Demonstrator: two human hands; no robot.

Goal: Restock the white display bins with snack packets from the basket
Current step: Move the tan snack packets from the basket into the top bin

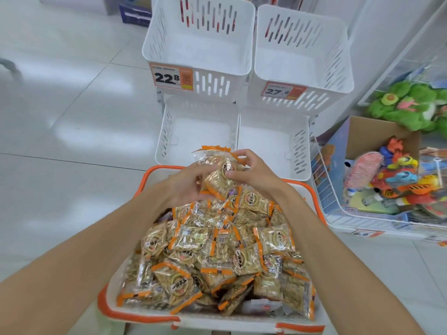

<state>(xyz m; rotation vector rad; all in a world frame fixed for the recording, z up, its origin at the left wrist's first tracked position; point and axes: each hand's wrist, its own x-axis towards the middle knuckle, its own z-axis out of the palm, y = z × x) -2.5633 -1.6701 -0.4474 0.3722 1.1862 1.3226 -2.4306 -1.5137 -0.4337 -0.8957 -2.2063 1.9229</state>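
Note:
A white basket with orange trim (135, 313) stands in front of me, heaped with clear, orange-edged snack packets (217, 252). Over its far end both hands hold up a bunch of these packets (215, 163). My left hand (186, 187) grips the bunch from the left and below. My right hand (251, 172) pinches it from the right. Behind the basket stand the white display bins: a lower left bin (167, 131), a lower right bin (300, 153), an upper left bin (198, 68) and an upper right bin (343, 76). All look empty.
Orange price tags reading 22.8 (172, 77) and 27.6 (281, 91) hang on the upper bins. A white wire bin of toys (324, 189) and a cardboard box (362, 131) stand to the right, with green plush toys (411, 105) behind. Pale floor tiles (72, 117) spread to the left.

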